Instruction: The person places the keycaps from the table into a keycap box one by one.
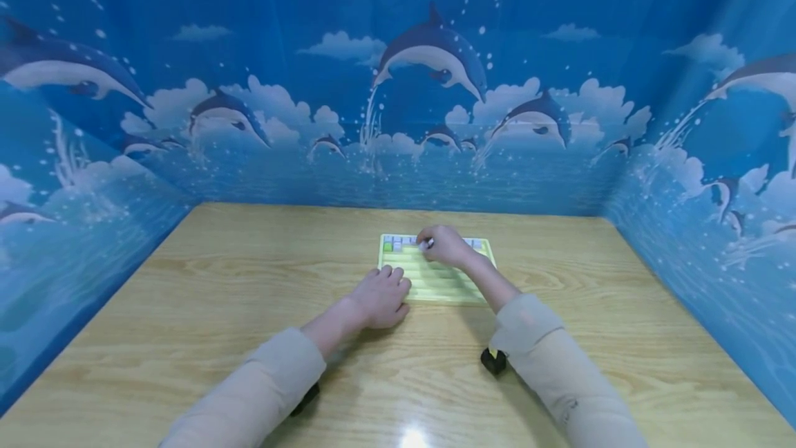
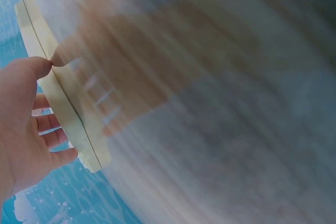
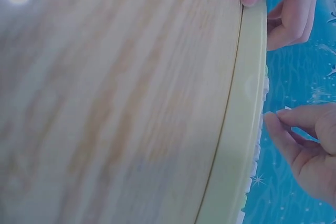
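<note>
A pale yellow-green board (image 1: pixel 435 285) with ridged rows lies flat on the table. Small pale keycap-like blocks (image 1: pixel 477 244) line its far row, and a green block (image 1: pixel 388 247) sits at its far left corner. My left hand (image 1: pixel 382 296) grips the board's near left edge; in the left wrist view its thumb (image 2: pixel 39 66) presses the side while the fingers reach over the top. Over the far row my right hand (image 1: pixel 449 246) pinches a small white block (image 3: pixel 287 108) between thumb and fingertips, mostly hidden by them.
The wood-grain table (image 1: pixel 249 275) extends around the board. A blue dolphin-print curtain (image 1: pixel 398 171) stands behind it and along both sides. Small black devices show under both sleeves, one at the right cuff (image 1: pixel 528 320).
</note>
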Demonstrator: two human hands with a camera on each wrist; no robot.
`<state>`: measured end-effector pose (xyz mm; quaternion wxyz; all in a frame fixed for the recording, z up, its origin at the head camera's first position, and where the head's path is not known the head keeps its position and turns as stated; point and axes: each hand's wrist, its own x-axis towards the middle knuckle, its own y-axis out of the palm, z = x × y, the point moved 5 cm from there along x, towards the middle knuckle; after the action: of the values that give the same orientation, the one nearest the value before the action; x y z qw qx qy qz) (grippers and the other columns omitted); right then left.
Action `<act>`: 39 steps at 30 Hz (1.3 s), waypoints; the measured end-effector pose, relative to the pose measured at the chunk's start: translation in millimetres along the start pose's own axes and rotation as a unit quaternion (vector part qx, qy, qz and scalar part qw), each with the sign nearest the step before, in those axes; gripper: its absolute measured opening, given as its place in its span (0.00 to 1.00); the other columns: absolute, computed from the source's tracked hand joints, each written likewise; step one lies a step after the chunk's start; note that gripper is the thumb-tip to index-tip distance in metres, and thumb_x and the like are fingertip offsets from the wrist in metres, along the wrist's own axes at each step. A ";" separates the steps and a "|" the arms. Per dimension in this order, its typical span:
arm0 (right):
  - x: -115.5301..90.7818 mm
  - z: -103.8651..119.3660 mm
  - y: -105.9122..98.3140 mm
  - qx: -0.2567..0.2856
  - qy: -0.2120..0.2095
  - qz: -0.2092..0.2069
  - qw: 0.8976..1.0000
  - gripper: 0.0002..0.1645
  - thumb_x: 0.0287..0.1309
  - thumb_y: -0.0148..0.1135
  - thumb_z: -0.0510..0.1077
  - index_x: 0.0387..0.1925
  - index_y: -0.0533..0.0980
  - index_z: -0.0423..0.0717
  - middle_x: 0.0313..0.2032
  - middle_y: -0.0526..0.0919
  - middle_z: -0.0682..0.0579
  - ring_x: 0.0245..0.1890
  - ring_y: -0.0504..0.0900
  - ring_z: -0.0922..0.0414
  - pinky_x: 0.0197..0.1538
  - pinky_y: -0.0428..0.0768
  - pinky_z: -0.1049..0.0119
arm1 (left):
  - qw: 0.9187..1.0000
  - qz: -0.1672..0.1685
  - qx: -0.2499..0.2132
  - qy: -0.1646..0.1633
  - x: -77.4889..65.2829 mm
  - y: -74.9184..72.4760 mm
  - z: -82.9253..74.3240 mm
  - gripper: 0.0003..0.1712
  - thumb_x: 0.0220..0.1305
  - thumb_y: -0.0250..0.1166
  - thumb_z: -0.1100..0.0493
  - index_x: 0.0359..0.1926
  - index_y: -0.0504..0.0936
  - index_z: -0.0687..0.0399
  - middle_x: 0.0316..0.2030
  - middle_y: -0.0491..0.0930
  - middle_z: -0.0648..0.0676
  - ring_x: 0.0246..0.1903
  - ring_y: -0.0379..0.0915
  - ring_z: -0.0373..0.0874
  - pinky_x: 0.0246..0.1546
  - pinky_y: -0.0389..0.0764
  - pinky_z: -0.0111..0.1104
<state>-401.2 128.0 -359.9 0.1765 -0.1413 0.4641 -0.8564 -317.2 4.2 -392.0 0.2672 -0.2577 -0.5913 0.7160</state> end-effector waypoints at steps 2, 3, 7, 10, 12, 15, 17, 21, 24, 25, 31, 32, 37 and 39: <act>1.4 0.5 0.6 0.006 0.009 0.005 1.000 0.21 0.43 0.57 0.27 0.44 0.78 0.34 0.37 0.81 0.45 0.31 0.75 0.56 0.31 0.74 0.69 | 1.000 -0.002 0.001 0.000 0.2 0.0 0.5 0.24 0.66 0.50 0.43 0.51 0.72 0.57 0.45 0.69 0.56 0.46 0.65 0.49 0.50 0.70 0.41; 2.1 1.0 1.1 0.009 0.012 0.010 1.000 0.21 0.43 0.58 0.28 0.44 0.78 0.34 0.37 0.81 0.45 0.30 0.76 0.56 0.31 0.75 0.69 | 1.000 0.000 0.003 0.000 0.3 0.2 0.8 0.24 0.66 0.49 0.43 0.52 0.71 0.57 0.46 0.69 0.56 0.46 0.65 0.49 0.51 0.70 0.41; 5.7 3.6 3.6 0.012 0.022 0.023 0.999 0.16 0.51 0.61 0.33 0.44 0.77 0.34 0.30 0.80 0.47 0.25 0.77 0.58 0.29 0.76 0.69 | 1.000 0.000 0.005 -0.002 1.2 -0.1 2.3 0.25 0.67 0.49 0.43 0.53 0.71 0.57 0.47 0.69 0.57 0.47 0.65 0.49 0.51 0.70 0.42; 9.4 4.4 5.9 -0.003 0.023 0.023 0.999 0.14 0.54 0.63 0.39 0.42 0.77 0.36 0.25 0.78 0.50 0.21 0.76 0.59 0.26 0.75 0.69 | 1.000 -0.002 0.004 -0.002 1.0 -1.1 3.1 0.24 0.67 0.49 0.44 0.52 0.71 0.57 0.47 0.70 0.57 0.47 0.66 0.49 0.51 0.70 0.42; 11.9 4.2 7.4 -0.020 0.020 0.019 0.999 0.13 0.54 0.64 0.41 0.39 0.78 0.37 0.24 0.78 0.51 0.21 0.75 0.59 0.26 0.75 0.69 | 1.000 -0.003 0.003 -0.001 0.3 -1.7 3.2 0.24 0.67 0.49 0.44 0.52 0.72 0.57 0.46 0.70 0.57 0.47 0.66 0.49 0.51 0.70 0.42; 15.2 4.1 9.2 -0.037 0.014 0.011 0.999 0.11 0.52 0.65 0.41 0.35 0.79 0.37 0.26 0.79 0.51 0.23 0.75 0.59 0.29 0.75 0.69 | 1.000 -0.005 0.000 0.001 -0.7 -2.1 2.8 0.23 0.67 0.49 0.44 0.51 0.72 0.57 0.45 0.70 0.57 0.46 0.66 0.50 0.51 0.70 0.42; 17.0 4.3 10.1 -0.046 0.013 0.010 0.999 0.10 0.52 0.66 0.39 0.35 0.79 0.37 0.28 0.79 0.50 0.25 0.75 0.59 0.32 0.76 0.68 | 1.000 -0.005 -0.001 0.001 -1.1 -1.7 2.6 0.23 0.67 0.49 0.44 0.51 0.72 0.57 0.45 0.69 0.56 0.46 0.66 0.49 0.50 0.70 0.42; 20.2 6.1 11.2 -0.053 0.013 0.012 0.998 0.09 0.53 0.64 0.37 0.37 0.79 0.36 0.30 0.80 0.48 0.29 0.74 0.57 0.35 0.75 0.66 | 1.000 -0.008 0.003 0.001 -1.4 -1.8 2.6 0.23 0.67 0.49 0.44 0.51 0.72 0.57 0.45 0.69 0.56 0.46 0.66 0.49 0.50 0.70 0.41; 22.5 9.0 12.0 -0.065 0.003 0.012 0.998 0.08 0.53 0.62 0.35 0.36 0.79 0.36 0.30 0.80 0.48 0.28 0.74 0.57 0.35 0.75 0.65 | 1.000 -0.008 0.005 0.002 -1.2 -1.7 2.5 0.23 0.67 0.49 0.44 0.52 0.72 0.57 0.45 0.69 0.56 0.46 0.65 0.49 0.49 0.70 0.41; 23.4 9.9 12.6 -0.070 0.000 0.012 0.997 0.07 0.54 0.61 0.35 0.35 0.79 0.36 0.29 0.79 0.48 0.28 0.73 0.57 0.34 0.74 0.65 | 1.000 -0.008 0.006 0.002 -1.1 -1.5 2.2 0.23 0.67 0.49 0.44 0.52 0.72 0.57 0.45 0.69 0.56 0.46 0.65 0.48 0.49 0.70 0.41; 29.2 13.5 18.5 -0.107 -0.007 0.020 0.994 0.04 0.54 0.60 0.35 0.33 0.78 0.39 0.28 0.78 0.50 0.27 0.73 0.57 0.32 0.74 0.66 | 1.000 -0.006 -0.003 0.002 -1.6 -0.4 0.5 0.23 0.66 0.50 0.44 0.51 0.72 0.56 0.45 0.69 0.55 0.46 0.65 0.48 0.50 0.70 0.41; 29.9 13.7 19.2 -0.113 -0.005 0.019 0.993 0.04 0.54 0.60 0.35 0.33 0.77 0.39 0.28 0.78 0.50 0.28 0.74 0.56 0.33 0.74 0.66 | 1.000 -0.007 -0.003 0.001 -1.6 -0.2 0.4 0.23 0.66 0.50 0.44 0.50 0.72 0.56 0.45 0.69 0.55 0.46 0.65 0.48 0.50 0.70 0.41; 31.7 13.6 21.0 -0.145 -0.004 0.012 0.989 0.05 0.52 0.61 0.35 0.33 0.78 0.39 0.31 0.78 0.49 0.34 0.75 0.54 0.36 0.76 0.63 | 1.000 -0.006 -0.005 0.002 -2.0 0.7 0.4 0.22 0.66 0.50 0.44 0.50 0.72 0.56 0.44 0.69 0.55 0.45 0.65 0.48 0.50 0.70 0.41; 32.2 13.2 21.3 -0.155 -0.007 0.008 0.988 0.06 0.51 0.62 0.35 0.33 0.79 0.39 0.32 0.77 0.48 0.35 0.74 0.53 0.37 0.76 0.62 | 1.000 -0.007 -0.006 0.002 -2.1 0.8 0.5 0.22 0.66 0.50 0.44 0.50 0.72 0.56 0.44 0.69 0.55 0.45 0.65 0.48 0.50 0.70 0.41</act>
<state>-421.1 93.4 -368.4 0.1625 -0.1687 0.5909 -0.7720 -316.1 2.3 -392.5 0.2719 -0.2562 -0.5974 0.7097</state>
